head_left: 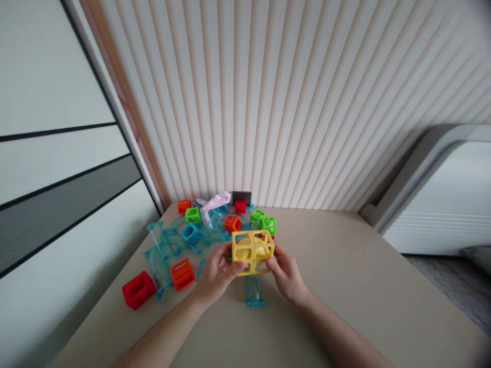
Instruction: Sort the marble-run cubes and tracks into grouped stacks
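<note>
Two yellow open-frame cube blocks sit side by side, pressed against each other, held up above the table. My left hand grips their left side, thumb on the front lower edge. On the right side my right hand holds them the same way, its thumb at the lower right corner. Beneath the yellow blocks a clear blue track piece shows its near end; the rest of it is hidden. Close behind the hands are an orange cube block and a green cube block.
Clear blue track pieces are heaped at the left and back of the table. Among them lie a red block, an orange block and a crumpled pale strip. A dark flat object leans by the pleated curtain.
</note>
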### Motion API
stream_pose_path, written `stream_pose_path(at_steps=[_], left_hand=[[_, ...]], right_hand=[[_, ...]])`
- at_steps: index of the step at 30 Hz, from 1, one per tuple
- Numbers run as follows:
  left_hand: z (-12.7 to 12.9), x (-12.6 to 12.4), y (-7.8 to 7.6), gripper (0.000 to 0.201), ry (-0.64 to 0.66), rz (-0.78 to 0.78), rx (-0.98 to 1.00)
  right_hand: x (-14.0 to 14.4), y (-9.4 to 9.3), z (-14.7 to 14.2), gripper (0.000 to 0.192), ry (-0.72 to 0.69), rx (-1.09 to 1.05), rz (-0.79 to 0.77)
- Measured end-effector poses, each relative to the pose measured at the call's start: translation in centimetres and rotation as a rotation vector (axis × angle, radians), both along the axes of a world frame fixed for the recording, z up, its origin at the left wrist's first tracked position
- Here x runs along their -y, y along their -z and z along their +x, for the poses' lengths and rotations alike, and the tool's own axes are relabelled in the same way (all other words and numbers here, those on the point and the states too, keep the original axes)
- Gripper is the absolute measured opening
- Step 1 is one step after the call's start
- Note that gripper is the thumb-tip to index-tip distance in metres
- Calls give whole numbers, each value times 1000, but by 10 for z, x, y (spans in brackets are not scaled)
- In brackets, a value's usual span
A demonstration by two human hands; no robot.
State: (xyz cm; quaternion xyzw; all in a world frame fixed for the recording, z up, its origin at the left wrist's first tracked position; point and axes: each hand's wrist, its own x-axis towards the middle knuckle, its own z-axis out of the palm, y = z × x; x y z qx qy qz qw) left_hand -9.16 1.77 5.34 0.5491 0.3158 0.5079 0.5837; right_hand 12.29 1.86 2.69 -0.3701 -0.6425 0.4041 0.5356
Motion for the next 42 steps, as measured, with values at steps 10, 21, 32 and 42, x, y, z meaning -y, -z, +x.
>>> stream_pose_path(at_steps=[10, 21, 32, 42], left_hand=[[6, 9, -16, 43, -41, -41, 19], [11, 8, -15, 44, -126, -68, 7], [4, 2, -11, 45, -79, -76, 73], [9, 7, -18, 31, 41, -299, 417]], right_hand=[[5, -17, -8, 56, -14, -171, -114], [8, -25, -16, 44, -1, -186, -171], [13, -31, -22, 49, -47, -294, -284], [11, -26, -25, 48, -100, -377, -381]])
